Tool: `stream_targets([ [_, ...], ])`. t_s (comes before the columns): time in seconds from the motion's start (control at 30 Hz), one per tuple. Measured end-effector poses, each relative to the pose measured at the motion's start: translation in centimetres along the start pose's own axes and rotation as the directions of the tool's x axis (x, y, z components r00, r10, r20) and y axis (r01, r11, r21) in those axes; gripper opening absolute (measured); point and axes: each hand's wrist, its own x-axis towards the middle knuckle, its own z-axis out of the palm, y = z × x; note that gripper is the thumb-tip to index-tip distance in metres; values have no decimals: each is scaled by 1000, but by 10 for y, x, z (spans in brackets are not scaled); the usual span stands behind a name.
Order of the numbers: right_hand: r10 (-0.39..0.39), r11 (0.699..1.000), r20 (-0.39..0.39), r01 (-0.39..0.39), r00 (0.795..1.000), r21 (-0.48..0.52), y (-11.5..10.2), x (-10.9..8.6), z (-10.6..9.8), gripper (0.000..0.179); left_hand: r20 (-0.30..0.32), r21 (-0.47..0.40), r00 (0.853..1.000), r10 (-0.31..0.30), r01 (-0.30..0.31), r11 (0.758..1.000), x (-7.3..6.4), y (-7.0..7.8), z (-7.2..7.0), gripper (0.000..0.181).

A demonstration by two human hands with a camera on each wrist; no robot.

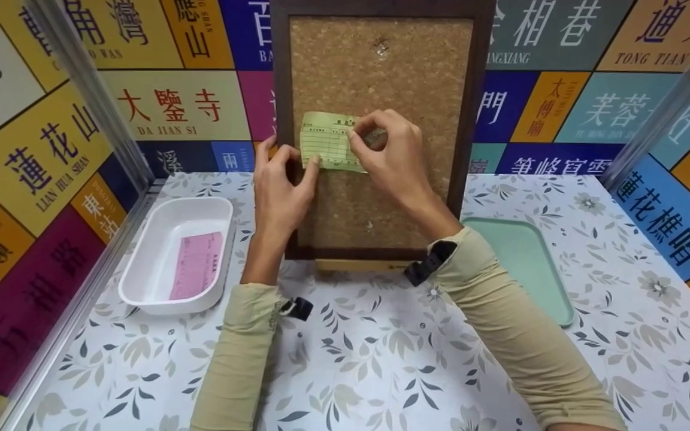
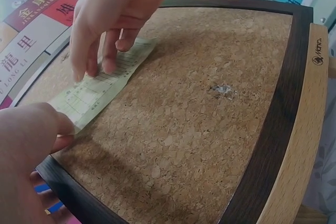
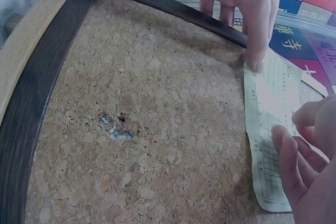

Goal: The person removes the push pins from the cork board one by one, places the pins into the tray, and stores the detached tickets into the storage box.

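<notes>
Left sleeve (image 1: 234, 365) cut off; left grip (image 1: 280, 188) holds slip (image 1: 326, 136); right grip (image 1: 402, 154) narrow, contents unclear.

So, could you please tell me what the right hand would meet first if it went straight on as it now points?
The right hand would most likely meet the green printed form first, with the framed corkboard behind it; whether its fingers touch the form is unclear.

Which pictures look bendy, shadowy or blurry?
Left wrist view: the dark frame bows, probably from the lens, and a shadow falls beside the left hand; right wrist view: the frame curves too; head view: small print on the green slip is too blurry to read.
</notes>
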Motion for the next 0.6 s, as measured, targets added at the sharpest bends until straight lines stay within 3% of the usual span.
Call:
stream_targets([
  [0.27, 96, 995, 32, -97, 995, 34, -2, -11, -17, 6, -87, -42, 995, 44, -48, 998, 4, -3, -3, 28],
  [0.6, 119, 987, 16, -120, 993, 103, 8, -26, -40, 5, -92, -68, 996, 10, -16, 998, 6, -4, -9, 28],
])
